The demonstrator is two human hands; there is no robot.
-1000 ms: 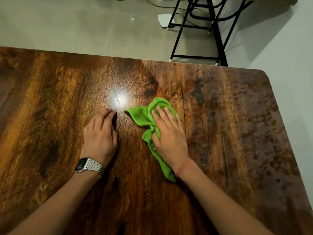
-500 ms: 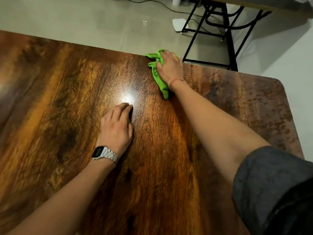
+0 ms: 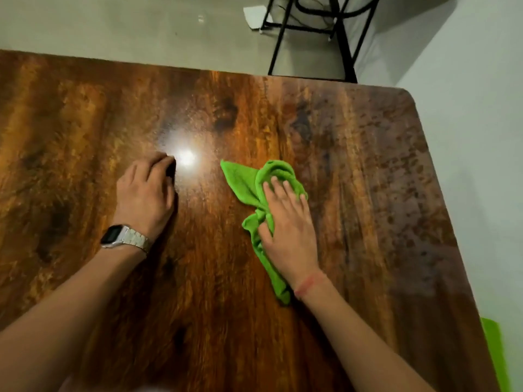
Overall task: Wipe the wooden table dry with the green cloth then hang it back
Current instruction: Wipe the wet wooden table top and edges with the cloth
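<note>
The green cloth [image 3: 247,183] lies bunched on the glossy wooden table [image 3: 368,193], right of its middle. My right hand [image 3: 288,230] presses flat on the cloth with straight, spread fingers; cloth sticks out ahead of the fingers and back under the wrist. My left hand [image 3: 147,193], with a metal watch on the wrist, rests on the bare wood to the left, fingers bent at the tips, holding nothing. A bright light glare sits between the hands. Dark droplet-like speckles cover the table's right part.
Beyond the table's far edge is a pale floor with a black metal frame [image 3: 342,38] and a white object [image 3: 254,17]. A white wall runs along the table's right edge. A green thing [image 3: 493,343] shows at the lower right, past the table edge.
My right hand has pulled the cloth back from the far edge of the table toward me, to a spot right of the middle. The left hand stays planted.
</note>
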